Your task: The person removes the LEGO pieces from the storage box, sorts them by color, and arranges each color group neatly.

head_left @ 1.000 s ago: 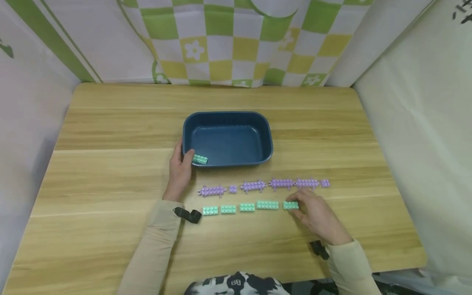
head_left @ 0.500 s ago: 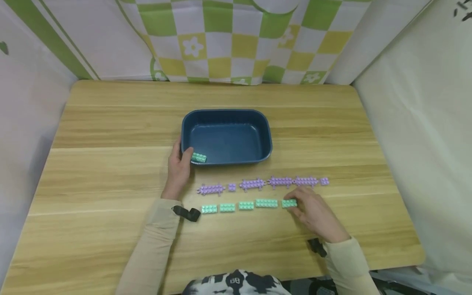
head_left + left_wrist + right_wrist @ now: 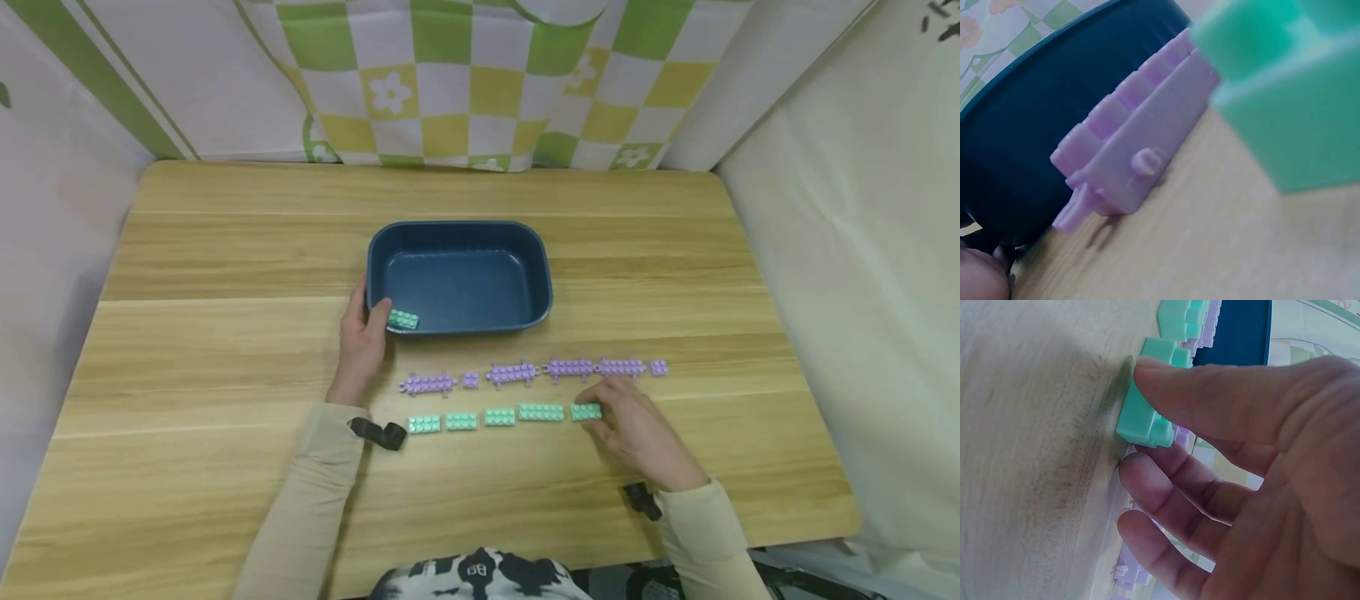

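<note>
On the table stands a dark blue plastic basin (image 3: 542, 250). My left hand (image 3: 362, 350) grips its near left corner, thumb over the rim and fingers outside. Just inside that corner, beside the thumb, lies a mint-green building block (image 3: 404, 319). My right hand (image 3: 641, 429) pinches another mint-green building block (image 3: 586, 412) between thumb and fingers, at the right end of the green row; in the right wrist view this pinched block (image 3: 1141, 415) sits at or just over the tabletop. Left of it, several green blocks (image 3: 541, 412) lie in a line.
Behind the green row runs a row of purple blocks (image 3: 513, 374), some with small side pegs, between it and the basin. A checked green and yellow cloth (image 3: 446, 92) hangs at the table's far edge. Pale sheets flank both sides.
The view has shifted slightly. Both hands keep their places: the left on the basin, the right at the end green block. No block has visibly moved.
</note>
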`<state>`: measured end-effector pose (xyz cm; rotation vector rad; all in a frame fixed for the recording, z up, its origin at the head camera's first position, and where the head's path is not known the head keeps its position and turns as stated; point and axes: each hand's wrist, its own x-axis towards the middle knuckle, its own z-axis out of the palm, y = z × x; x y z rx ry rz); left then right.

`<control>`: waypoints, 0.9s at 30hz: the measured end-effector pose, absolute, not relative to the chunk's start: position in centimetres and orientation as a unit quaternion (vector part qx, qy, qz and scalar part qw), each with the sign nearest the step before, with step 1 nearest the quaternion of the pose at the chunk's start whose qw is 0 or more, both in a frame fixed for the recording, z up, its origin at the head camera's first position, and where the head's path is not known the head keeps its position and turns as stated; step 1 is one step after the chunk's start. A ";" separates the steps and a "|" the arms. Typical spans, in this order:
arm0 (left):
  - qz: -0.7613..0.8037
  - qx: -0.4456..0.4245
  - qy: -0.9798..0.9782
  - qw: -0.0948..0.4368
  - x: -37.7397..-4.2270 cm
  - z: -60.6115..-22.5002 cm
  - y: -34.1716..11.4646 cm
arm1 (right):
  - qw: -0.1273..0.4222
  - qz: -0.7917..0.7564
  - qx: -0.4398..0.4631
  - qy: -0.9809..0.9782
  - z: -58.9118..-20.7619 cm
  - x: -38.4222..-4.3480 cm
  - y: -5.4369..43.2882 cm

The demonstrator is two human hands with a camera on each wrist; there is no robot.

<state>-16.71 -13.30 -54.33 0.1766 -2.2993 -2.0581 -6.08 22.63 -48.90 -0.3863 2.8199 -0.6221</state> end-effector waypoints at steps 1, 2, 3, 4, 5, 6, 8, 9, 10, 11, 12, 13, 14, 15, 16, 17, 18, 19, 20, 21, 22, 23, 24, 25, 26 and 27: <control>-0.666 0.057 -0.743 0.025 -16.7 -54.3 -13.3 | 0.116 -0.210 -0.130 0.962 -48.9 -6.1 22.6; -0.667 0.057 -0.742 0.026 -16.7 -54.3 -13.3 | 0.118 -0.207 -0.127 0.963 -48.9 -6.1 22.6; -0.668 0.056 -0.742 0.027 -16.7 -54.3 -13.3 | 0.121 -0.206 -0.123 0.963 -48.9 -6.1 22.5; -0.667 0.057 -0.742 0.027 -16.7 -54.3 -13.3 | 0.124 -0.204 -0.121 0.964 -48.9 -6.2 22.5; -0.667 0.056 -0.742 0.028 -16.7 -54.3 -13.3 | 0.126 -0.203 -0.119 0.964 -48.9 -6.2 22.5; -0.667 0.057 -0.742 0.028 -16.7 -54.3 -13.3 | 0.129 -0.202 -0.116 0.964 -48.9 -6.2 22.5; -0.667 0.056 -0.742 0.029 -16.7 -54.2 -13.3 | 0.133 -0.200 -0.115 0.964 -48.9 -6.2 22.5; -0.667 0.056 -0.743 0.028 -16.7 -54.2 -13.3 | 0.135 -0.201 -0.115 0.963 -48.8 -6.2 22.5; -0.667 0.056 -0.743 0.028 -16.7 -54.2 -13.3 | 0.138 -0.203 -0.115 0.963 -48.8 -6.3 22.5; -0.667 0.056 -0.742 0.027 -16.7 -54.2 -13.2 | 0.144 -0.206 -0.115 0.961 -48.7 -6.3 22.6; -0.667 0.055 -0.742 0.027 -16.7 -54.2 -13.2 | 0.150 -0.210 -0.114 0.959 -48.7 -6.3 22.7; -0.666 0.055 -0.743 0.027 -16.7 -54.1 -13.2 | 0.157 -0.215 -0.112 0.957 -48.5 -6.3 22.9; -0.665 0.055 -0.744 0.027 -16.7 -54.1 -13.2 | 0.162 -0.220 -0.111 0.955 -48.2 -6.4 23.0; -0.665 0.056 -0.744 0.025 -16.8 -54.1 -13.3 | 0.169 -0.227 -0.109 0.953 -47.8 -6.5 23.2; -0.665 0.056 -0.744 0.025 -16.8 -54.1 -13.3 | 0.171 -0.234 -0.109 0.951 -47.3 -6.6 23.4; -0.664 0.056 -0.745 0.025 -16.9 -54.1 -13.3 | 0.171 -0.238 -0.110 0.950 -46.8 -6.7 23.5; -0.663 0.055 -0.746 0.026 -16.9 -54.1 -13.3 | 0.170 -0.242 -0.110 0.949 -46.2 -7.0 23.6; -0.663 0.054 -0.746 0.027 -16.9 -54.1 -13.4 | 0.166 -0.245 -0.110 0.949 -45.5 -7.4 23.6; -0.663 0.053 -0.746 0.030 -16.9 -54.1 -13.5 | 0.157 -0.251 -0.115 0.948 -44.9 -7.8 23.5; -0.664 0.053 -0.745 0.032 -17.0 -54.1 -13.5 | 0.147 -0.258 -0.121 0.947 -44.3 -8.5 23.5; -0.663 0.053 -0.746 0.033 -17.0 -54.1 -13.5 | 0.131 -0.265 -0.129 0.946 -43.9 -9.2 23.3; -0.664 0.053 -0.745 0.033 -17.0 -54.1 -13.5 | 0.118 -0.273 -0.135 0.945 -43.4 -9.9 23.1; -0.664 0.054 -0.745 0.031 -16.9 -54.1 -13.6 | 0.104 -0.282 -0.141 0.943 -42.9 -10.7 22.8; -0.666 0.055 -0.743 0.027 -16.9 -54.1 -13.6 | 0.086 -0.288 -0.147 0.942 -42.6 -11.5 22.4; -0.667 0.057 -0.743 0.021 -16.8 -54.1 -13.5 | 0.070 -0.295 -0.154 0.940 -42.3 -12.3 21.9; -0.667 0.059 -0.743 0.013 -16.7 -54.0 -13.5 | 0.056 -0.299 -0.160 0.939 -42.1 -13.0 21.3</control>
